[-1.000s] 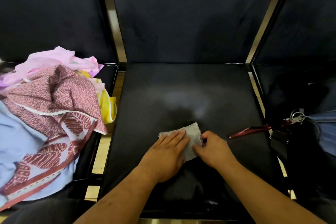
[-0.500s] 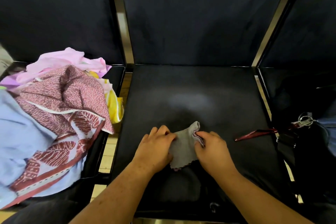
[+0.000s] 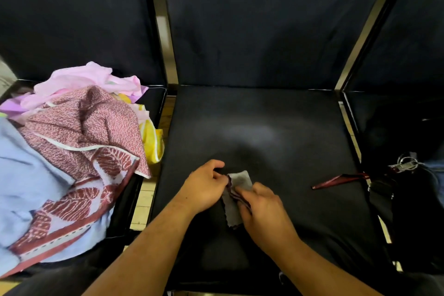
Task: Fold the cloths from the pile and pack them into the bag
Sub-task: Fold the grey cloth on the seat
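cloths lie heaped in a pile (image 3: 72, 151) on the left seat of the black bench (image 3: 264, 127), to your left and well apart from your hands. on top of it you see a red patterned cloth (image 3: 96, 127) with a leaf border, draped over a light blue cloth (image 3: 24, 175) that spreads toward the near edge. a pink cloth (image 3: 91, 77) sits at the back of the heap and a yellow cloth (image 3: 150, 142) pokes out on the side nearest the middle seat.

at your right, on the next seat, sits the dark bag (image 3: 413, 211); its shape is hard to make out against the black padding.

on the middle seat, close to you, your left hand (image 3: 204, 187) has its fingers curled and pinches the upper left edge of a small grey cloth (image 3: 231, 209). your right hand (image 3: 262, 209) lies over the cloth's right side, fingers bent round a folded edge with dark reddish stitching. the cloth is partly folded between your two hands, its scalloped lower end resting on the bench and its upper corner showing above your right fingers.

a red strap (image 3: 341, 180) lies flat on the bench to the right of your hands, running toward the bag, and a metal keyring (image 3: 406, 163) rests at the bag's top.
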Tool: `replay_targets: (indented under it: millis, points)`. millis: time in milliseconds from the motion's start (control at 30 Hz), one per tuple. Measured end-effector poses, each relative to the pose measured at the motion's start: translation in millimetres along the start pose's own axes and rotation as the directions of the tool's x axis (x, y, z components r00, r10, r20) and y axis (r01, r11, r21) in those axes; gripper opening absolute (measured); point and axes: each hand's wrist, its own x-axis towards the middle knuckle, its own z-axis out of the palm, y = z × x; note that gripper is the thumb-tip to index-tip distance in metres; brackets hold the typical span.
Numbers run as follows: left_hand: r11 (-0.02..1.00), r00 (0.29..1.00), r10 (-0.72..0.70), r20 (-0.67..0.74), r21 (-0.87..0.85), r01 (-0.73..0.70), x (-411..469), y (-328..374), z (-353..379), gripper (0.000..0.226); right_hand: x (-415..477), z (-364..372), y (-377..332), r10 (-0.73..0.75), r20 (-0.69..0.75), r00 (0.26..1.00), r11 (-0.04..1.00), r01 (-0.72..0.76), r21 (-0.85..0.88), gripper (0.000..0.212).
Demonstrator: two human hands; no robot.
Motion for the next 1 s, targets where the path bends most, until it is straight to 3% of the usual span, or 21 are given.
replay_targets:
  millis: [167, 333, 500, 1000]
  points:
    - [0.998, 0.998, 0.049, -0.040, 0.035, -0.048, -1.0, -3.7, 6.2, 0.025, -1.4, 4.8, 0.5, -0.107, 0.009, 0.994, 0.993, 0.107, 0.052, 0.036]
    - [0.993, 0.996, 0.044, -0.076, 0.114, -0.035, 2.9, -4.1, 5.2, 0.008, -5.1, -0.2, 2.3, -0.137, 0.013, 0.990, 0.990, 0.138, -0.032, 0.043]
    - [0.989, 0.994, 0.063, -0.090, 0.142, -0.050, 4.0, -6.2, 5.0, 0.010, -0.1, -7.7, 9.9, -0.027, 0.072, 0.997, 0.998, 0.031, -0.052, 0.026]
    - [0.936, 0.978, 0.180, -0.109, 0.324, -0.136, 6.5, -15.0, 8.1, 0.022, 3.7, -11.7, 12.5, -0.153, 0.146, 0.977, 0.988, 0.156, -0.004, 0.020]
